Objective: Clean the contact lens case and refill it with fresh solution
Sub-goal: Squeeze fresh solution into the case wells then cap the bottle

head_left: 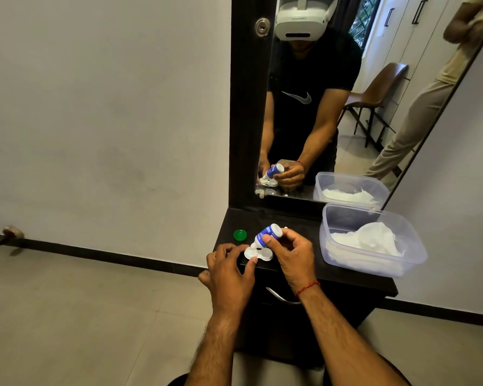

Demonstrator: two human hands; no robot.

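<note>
A white contact lens case (258,253) lies on the dark dresser top (296,227), both wells uncovered. My left hand (229,270) pinches the case's left edge between thumb and fingers. My right hand (290,253) grips a small blue-and-white solution bottle (267,235), tipped nozzle-down over the left well. A green cap (240,235) rests on the top, left of the bottle. Whether liquid is coming out is too small to tell.
A clear plastic tub (374,240) with crumpled white tissue stands at the right on the dresser. A mirror (346,93) rises behind, reflecting me and a second person by a chair. A drawer handle (280,296) sits below the top's front edge. Tiled floor lies left.
</note>
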